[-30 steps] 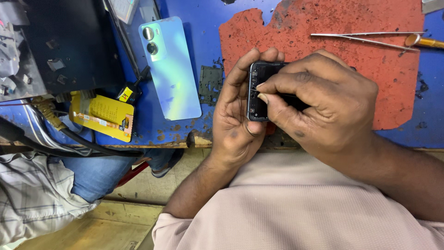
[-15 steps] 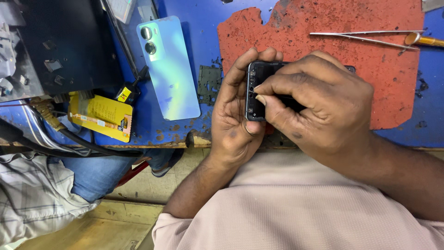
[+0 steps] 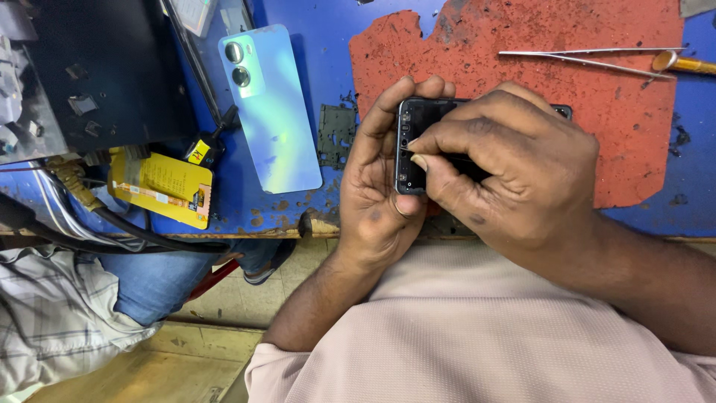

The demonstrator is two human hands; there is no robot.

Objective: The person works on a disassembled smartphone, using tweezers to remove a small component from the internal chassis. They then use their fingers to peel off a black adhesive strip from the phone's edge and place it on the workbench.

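Right hand (image 3: 514, 175): pinched thin tool against dark phone (image 3: 414, 145).
Left hand (image 3: 384, 186): wrapped round phone's left edge, held over red mat (image 3: 522, 45).
Nearby: blue back cover (image 3: 272, 112) left, tweezers (image 3: 589, 60) above, yellow battery (image 3: 160, 186) far left.
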